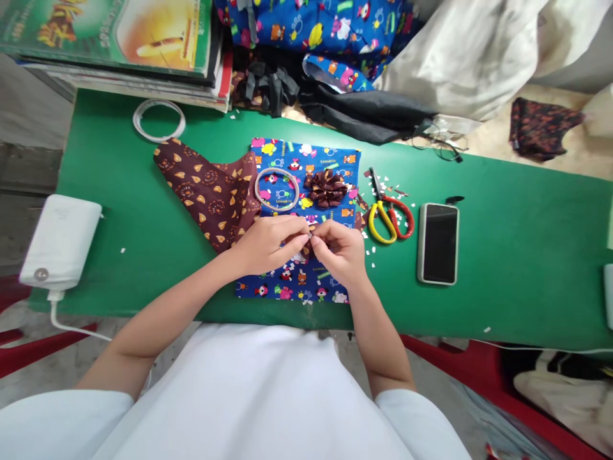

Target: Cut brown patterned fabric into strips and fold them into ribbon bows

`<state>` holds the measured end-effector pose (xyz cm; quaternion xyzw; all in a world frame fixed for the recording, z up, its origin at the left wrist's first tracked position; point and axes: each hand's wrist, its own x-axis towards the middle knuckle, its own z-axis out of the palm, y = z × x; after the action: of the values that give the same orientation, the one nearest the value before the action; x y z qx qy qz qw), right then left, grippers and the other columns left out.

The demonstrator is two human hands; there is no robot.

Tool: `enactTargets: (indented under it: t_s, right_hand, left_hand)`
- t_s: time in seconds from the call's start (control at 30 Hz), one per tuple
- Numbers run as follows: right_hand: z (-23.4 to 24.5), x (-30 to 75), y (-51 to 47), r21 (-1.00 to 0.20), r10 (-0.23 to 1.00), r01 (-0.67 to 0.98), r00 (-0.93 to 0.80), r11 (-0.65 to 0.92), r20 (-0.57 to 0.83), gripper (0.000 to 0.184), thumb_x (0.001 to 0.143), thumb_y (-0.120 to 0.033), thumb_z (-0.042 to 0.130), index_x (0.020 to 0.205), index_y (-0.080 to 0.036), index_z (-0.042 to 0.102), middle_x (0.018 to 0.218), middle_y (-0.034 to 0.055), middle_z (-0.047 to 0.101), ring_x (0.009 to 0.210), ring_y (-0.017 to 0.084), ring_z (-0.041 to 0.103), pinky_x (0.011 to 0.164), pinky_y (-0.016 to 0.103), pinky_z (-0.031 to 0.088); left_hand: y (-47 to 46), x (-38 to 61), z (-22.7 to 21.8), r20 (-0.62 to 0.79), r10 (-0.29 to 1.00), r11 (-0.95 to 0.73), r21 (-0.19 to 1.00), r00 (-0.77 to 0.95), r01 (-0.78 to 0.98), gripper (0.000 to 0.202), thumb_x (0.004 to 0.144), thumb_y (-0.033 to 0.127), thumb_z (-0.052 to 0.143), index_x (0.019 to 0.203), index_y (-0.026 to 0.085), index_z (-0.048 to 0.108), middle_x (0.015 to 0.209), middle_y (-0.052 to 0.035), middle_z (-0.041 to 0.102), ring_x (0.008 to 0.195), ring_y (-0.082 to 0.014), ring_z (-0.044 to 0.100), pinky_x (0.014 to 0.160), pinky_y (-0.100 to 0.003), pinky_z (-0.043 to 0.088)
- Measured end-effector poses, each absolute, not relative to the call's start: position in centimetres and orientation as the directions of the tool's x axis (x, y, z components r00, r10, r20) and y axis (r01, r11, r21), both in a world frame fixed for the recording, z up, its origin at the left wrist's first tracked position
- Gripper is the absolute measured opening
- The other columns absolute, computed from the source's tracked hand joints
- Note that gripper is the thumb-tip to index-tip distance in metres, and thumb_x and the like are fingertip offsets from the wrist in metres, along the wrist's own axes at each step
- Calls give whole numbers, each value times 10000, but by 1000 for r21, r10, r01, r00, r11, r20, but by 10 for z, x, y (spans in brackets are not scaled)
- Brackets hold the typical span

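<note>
My left hand and my right hand meet over a blue cartoon-print cloth on the green table. Both hands are closed in a pinch on a small brown piece held between the fingertips; it is too small to name. Just beyond the hands lie a brown ribbon flower and a white ring of tape on the same cloth. A brown patterned cloth lies to the left, partly under my left hand.
Red-and-yellow scissors and a phone lie to the right. A white power bank sits at the left edge, a white ring at the back left beside stacked books. Fabric heaps fill the back. Small paper scraps are scattered about.
</note>
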<state>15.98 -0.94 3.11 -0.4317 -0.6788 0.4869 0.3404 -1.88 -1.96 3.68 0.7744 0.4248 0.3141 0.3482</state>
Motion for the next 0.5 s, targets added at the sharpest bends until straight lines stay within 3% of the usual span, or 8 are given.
enactTargets:
  t_s: [0.5]
  right_hand:
    - [33,159,-9,-938,911,307,-412,161,21,159,742,-200,548,600,-188,478,478,-55,452,416,46,345,418,192,283]
  left_hand:
    - [-20,-18,36,105,848,-354,842,519,408,203,940,223,374,792,163,500,741,-4,559,688,-114,510,660,-233,375]
